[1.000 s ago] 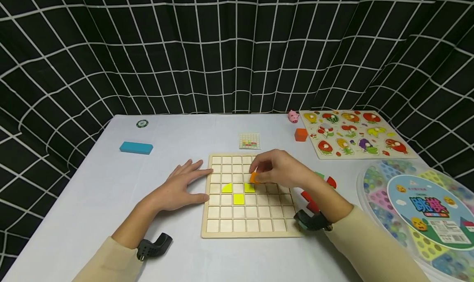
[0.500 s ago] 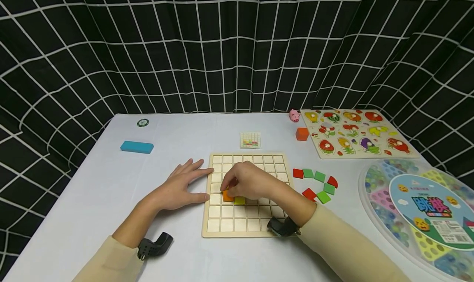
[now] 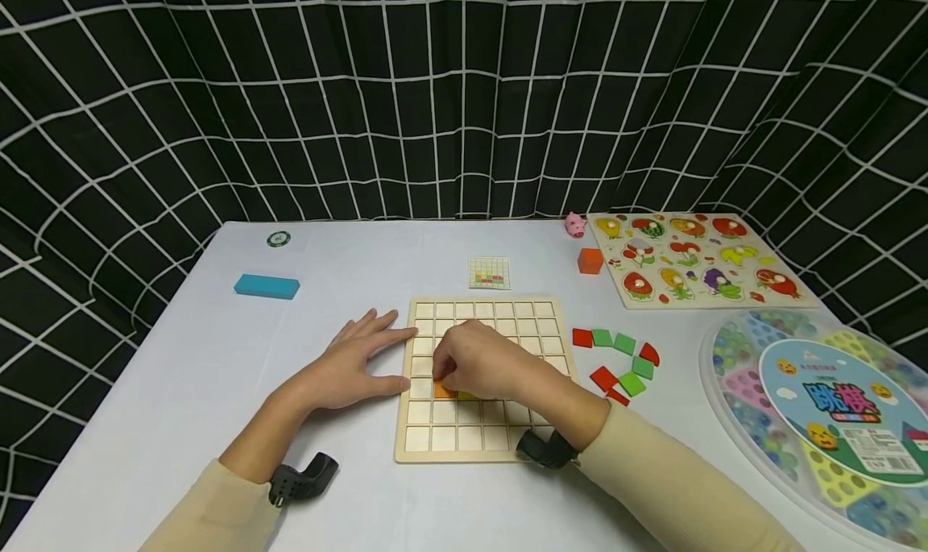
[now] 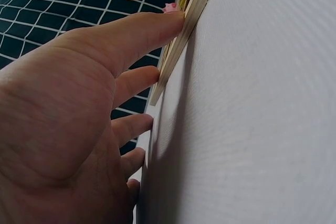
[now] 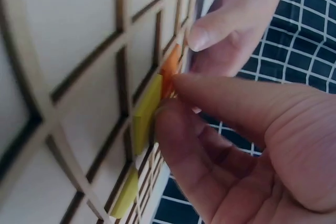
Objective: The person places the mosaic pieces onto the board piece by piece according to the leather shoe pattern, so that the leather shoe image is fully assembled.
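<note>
A wooden grid board (image 3: pixel 493 437) lies on the white table. My left hand (image 3: pixel 358 361) lies flat beside its left edge, with the thumb (image 4: pixel 152 30) against the board's side (image 4: pixel 197 3). My right hand (image 3: pixel 444 377) is low over the board's left half and pinches an orange tile (image 3: pixel 444 390) down at a cell. In the right wrist view the orange tile (image 5: pixel 169 71) sits edge to edge with a yellow tile (image 5: pixel 146 107), and another yellow piece (image 5: pixel 126 192) lies nearer. The right hand hides most of the yellow tiles in the head view.
Loose red and green tiles (image 3: pixel 619 361) lie right of the board. Behind it are a small pattern card (image 3: pixel 489 273), an orange cube (image 3: pixel 590 260), a pink pig (image 3: pixel 575 226) and a fruit puzzle (image 3: pixel 696 262). A round marble game box (image 3: pixel 819 407) sits right, a blue block (image 3: pixel 267 287) left.
My right hand carried the orange tile from the board's middle to its left part and lowered it beside the yellow tile. The left hand has stayed put.
</note>
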The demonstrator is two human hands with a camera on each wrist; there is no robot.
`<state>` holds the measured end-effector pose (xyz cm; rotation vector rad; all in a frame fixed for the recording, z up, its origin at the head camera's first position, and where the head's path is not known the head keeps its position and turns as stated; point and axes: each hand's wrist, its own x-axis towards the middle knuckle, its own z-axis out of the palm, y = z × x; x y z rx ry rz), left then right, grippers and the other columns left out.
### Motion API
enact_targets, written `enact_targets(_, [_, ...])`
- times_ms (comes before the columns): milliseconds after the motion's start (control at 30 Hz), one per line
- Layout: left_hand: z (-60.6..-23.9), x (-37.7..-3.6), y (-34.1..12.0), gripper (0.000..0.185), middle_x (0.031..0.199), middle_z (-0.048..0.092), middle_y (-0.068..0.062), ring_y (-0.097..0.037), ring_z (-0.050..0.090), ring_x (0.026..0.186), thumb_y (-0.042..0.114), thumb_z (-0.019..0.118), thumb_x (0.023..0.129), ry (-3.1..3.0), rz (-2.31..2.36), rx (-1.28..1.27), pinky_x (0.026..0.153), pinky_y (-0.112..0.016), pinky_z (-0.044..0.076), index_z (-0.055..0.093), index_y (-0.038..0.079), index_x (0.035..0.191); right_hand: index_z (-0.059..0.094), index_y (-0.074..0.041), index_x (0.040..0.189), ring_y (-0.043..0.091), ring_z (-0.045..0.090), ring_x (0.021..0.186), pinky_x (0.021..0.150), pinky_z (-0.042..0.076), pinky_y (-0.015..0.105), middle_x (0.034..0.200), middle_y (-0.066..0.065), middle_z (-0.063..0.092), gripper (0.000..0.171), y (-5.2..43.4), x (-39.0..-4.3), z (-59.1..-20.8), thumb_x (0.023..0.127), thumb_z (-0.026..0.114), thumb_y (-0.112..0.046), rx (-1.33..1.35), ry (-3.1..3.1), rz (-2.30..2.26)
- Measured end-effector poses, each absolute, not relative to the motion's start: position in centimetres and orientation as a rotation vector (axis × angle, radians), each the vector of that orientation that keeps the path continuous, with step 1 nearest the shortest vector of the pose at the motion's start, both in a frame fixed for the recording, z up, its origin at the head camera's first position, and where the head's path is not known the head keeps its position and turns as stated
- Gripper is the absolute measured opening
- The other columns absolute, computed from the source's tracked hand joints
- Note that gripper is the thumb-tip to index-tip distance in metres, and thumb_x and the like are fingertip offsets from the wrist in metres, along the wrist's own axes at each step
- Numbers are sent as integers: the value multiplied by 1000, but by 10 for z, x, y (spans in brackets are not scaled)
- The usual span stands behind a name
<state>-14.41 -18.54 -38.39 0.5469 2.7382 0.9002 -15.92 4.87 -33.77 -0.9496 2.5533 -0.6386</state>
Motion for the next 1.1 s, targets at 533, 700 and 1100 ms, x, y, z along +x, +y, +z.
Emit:
enact_targets(533, [-385,-145,-183,72,169,31,-15,-43,11,160,45,77,87,2744,882,524,127,-66,6,54,25,152,82,-11,96,11,62,76,68,54,24,82,-6,72,12,91,-169,-329,87,80,-4,-859,2387,-982])
enact_targets(700, [-385,-144,-183,72,169,31,-15,-42,11,160,43,77,87,2747,891,520,128,-64,5,54,24,152,81,-7,102,16,64,80,71,56,26,88,-2,74,13,122,-174,-322,89,78,-5,-801,2368,-1064])
enact_targets(1100, [-385,-143,-182,71,168,32,-17,-44,13,160,43,77,87,2757,889,546,128,-64,6,55,22,151,79,-6,109,21,64,87,76,58,29,102,7,75,18,194,-175,-315,92,77,-12,-647,2432,-1059])
